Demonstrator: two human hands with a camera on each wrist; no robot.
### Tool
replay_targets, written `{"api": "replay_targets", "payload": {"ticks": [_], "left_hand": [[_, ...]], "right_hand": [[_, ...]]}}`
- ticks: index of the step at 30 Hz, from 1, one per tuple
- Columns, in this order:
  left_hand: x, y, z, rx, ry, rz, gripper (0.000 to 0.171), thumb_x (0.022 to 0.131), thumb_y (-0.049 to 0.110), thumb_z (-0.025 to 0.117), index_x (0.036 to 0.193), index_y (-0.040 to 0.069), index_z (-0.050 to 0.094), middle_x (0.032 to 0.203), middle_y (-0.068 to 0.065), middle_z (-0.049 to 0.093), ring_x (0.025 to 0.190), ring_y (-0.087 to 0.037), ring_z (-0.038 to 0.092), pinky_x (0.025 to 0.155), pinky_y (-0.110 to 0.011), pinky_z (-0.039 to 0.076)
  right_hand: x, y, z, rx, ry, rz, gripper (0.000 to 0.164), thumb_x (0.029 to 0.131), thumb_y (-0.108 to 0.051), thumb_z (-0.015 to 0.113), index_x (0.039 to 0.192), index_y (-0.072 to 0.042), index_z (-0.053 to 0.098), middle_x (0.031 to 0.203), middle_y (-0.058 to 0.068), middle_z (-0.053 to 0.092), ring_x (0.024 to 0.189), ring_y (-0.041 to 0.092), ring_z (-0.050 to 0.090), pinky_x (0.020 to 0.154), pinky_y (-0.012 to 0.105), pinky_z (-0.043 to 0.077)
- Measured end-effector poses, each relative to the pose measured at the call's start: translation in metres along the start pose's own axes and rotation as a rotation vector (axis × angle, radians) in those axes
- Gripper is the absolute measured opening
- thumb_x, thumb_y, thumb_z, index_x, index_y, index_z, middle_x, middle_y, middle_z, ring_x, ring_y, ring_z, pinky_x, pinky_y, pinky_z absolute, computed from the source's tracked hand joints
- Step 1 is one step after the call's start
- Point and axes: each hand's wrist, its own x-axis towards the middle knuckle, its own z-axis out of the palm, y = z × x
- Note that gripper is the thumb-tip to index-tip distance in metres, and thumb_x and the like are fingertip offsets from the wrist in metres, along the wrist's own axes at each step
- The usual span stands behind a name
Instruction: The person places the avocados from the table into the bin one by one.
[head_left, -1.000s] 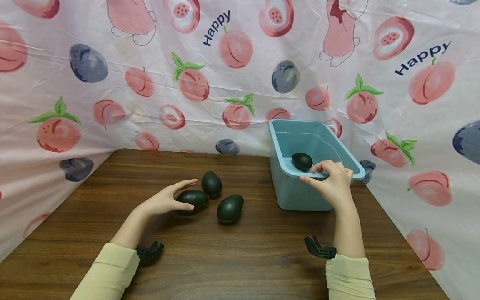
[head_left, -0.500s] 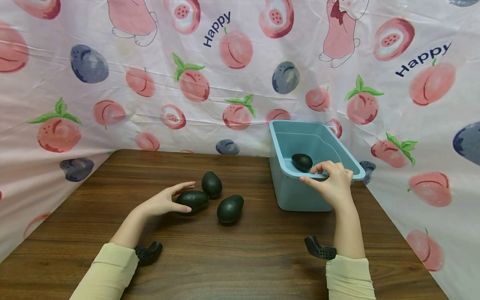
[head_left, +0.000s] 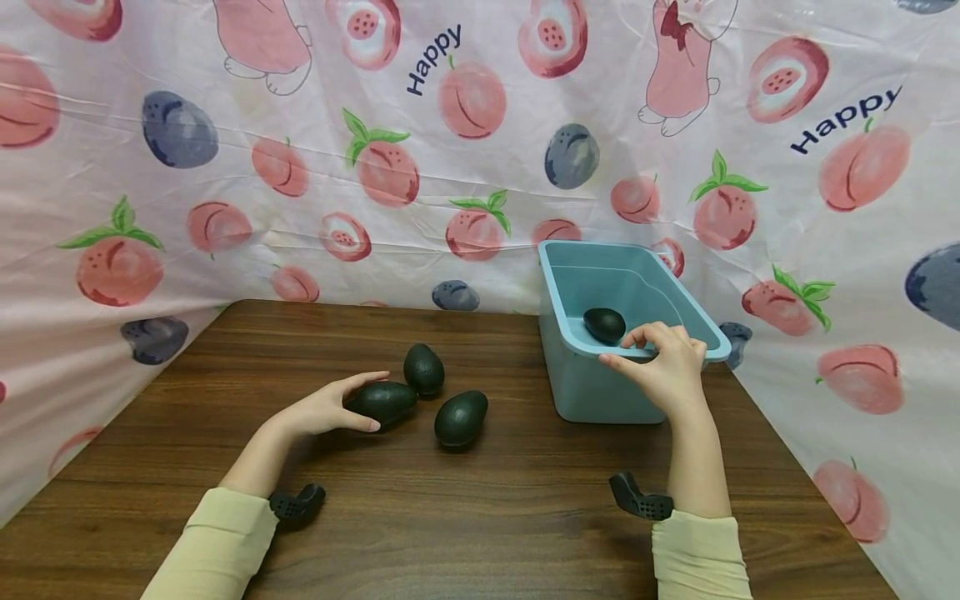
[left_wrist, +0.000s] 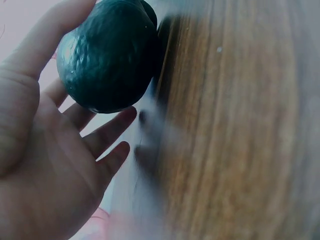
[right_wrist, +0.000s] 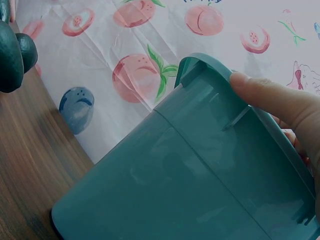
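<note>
And in comes the left hand (head_left: 324,408)! A second ago its fingertips stood higher over the left avocado (head_left: 386,402); now they have dipped behind its far side, while the thumb has slid back a touch along the near side. The left hand has it between thumb and fingers, grasping it, and in the left wrist view the thumb lies against the dark, bumpy skin, the lower fingers fairly straight. The avocado hasn't gone anywhere: it lies at the left of the worktop (head_left: 465,525), in the same spot as before.

Over on the right, rock steady! The right hand (head_left: 671,367) grasps the near rim of the blue bin (head_left: 603,387), thumb outside, fingers inside, exactly as it did a second earlier. The bin hasn't budged from the far right, and the avocado inside the bin (head_left: 602,323) sits unmoved close to the near wall.

No shift among the others either: the far avocado (head_left: 423,369) stands right by the left one's tip, touching or not is hard to tell, and the right avocado (head_left: 461,418) rests slightly apart, nearer the bin.
</note>
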Motion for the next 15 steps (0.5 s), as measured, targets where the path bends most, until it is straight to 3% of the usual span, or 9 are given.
{"api": "replay_targets", "payload": {"ticks": [5, 15], "left_hand": [[0.0011, -0.0028, 0.0014, -0.01, -0.002, -0.002, 0.085, 0.079, 0.024, 0.078, 0.149, 0.007, 0.032, 0.141, -0.022, 0.039, 0.118, -0.034, 0.045, 0.093, -0.045, 0.038], [0.0008, -0.002, 0.0017, -0.007, 0.008, -0.002, 0.081, 0.081, 0.022, 0.077, 0.147, 0.005, 0.034, 0.138, -0.022, 0.042, 0.116, -0.035, 0.046, 0.092, -0.046, 0.039]], "right_hand": [[0.0002, -0.0002, -0.0001, 0.001, -0.001, 0.001, 0.032, 0.07, -0.032, 0.087, 0.08, -0.013, 0.062, 0.083, 0.002, 0.059, 0.082, 0.02, 0.039, 0.086, 0.051, 0.016], [-0.0002, -0.0013, -0.0007, 0.007, 0.005, -0.001, 0.032, 0.07, -0.03, 0.087, 0.08, -0.012, 0.063, 0.083, 0.003, 0.06, 0.083, 0.02, 0.039, 0.086, 0.051, 0.016]]}}
